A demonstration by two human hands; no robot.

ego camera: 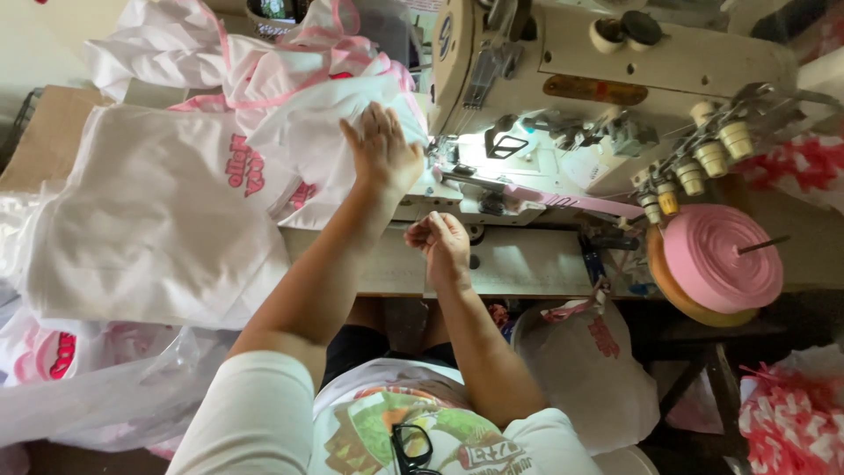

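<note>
Left hand (380, 157) lies spread flat on the white garment (308, 132); right hand (442, 244), grip pinched on something unseen. Cloth could snag under the sewing machine (563, 79) beside it.

White garment (167, 220), pink tape roll (721, 257)

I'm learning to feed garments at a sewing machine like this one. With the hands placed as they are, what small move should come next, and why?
Probably draw the white garment back toward the needle area. The left hand lies flat on it, just left of the sewing machine, while the right hand is pinched at the table's front edge, seemingly on nothing visible. The lit plate under the needle looks bare.
</note>
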